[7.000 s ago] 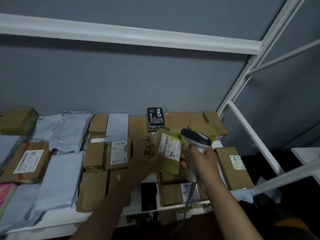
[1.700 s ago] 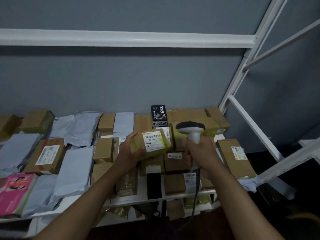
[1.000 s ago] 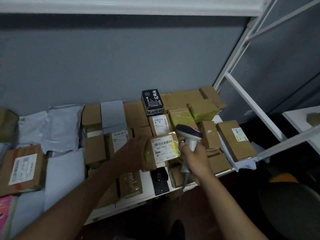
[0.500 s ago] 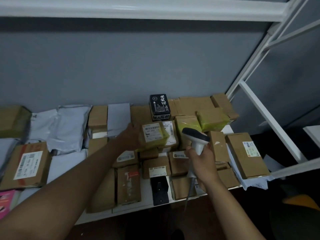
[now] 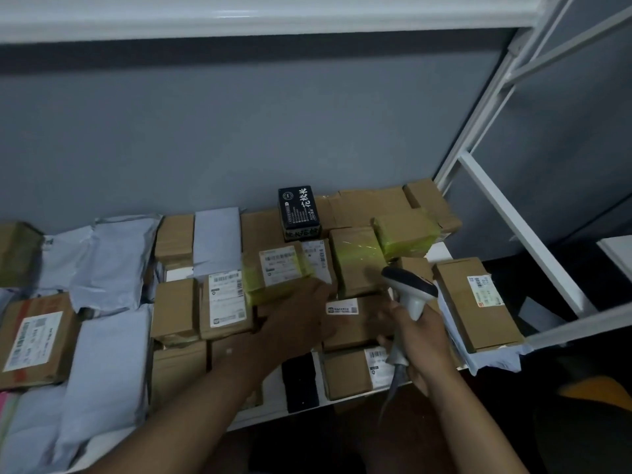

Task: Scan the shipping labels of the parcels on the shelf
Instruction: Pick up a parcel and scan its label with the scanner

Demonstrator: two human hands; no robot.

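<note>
Yellow tape wraps the small parcel (image 5: 273, 273) that lies among the boxes just beyond the fingertips of the left hand (image 5: 301, 323). This hand reaches forward over the boxes; whether it touches the parcel I cannot tell. The right hand (image 5: 419, 340) is wrapped around the handle of the scanner (image 5: 408, 295), whose head points away from the palm. For a good scan, I think the label (image 5: 281, 265) should stay face up and the scanner be aimed squarely at the barcode.

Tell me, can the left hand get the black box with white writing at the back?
Probably yes. The left hand rests just below the black box with white writing, which stands on top of the brown parcels with nothing over it.
</note>
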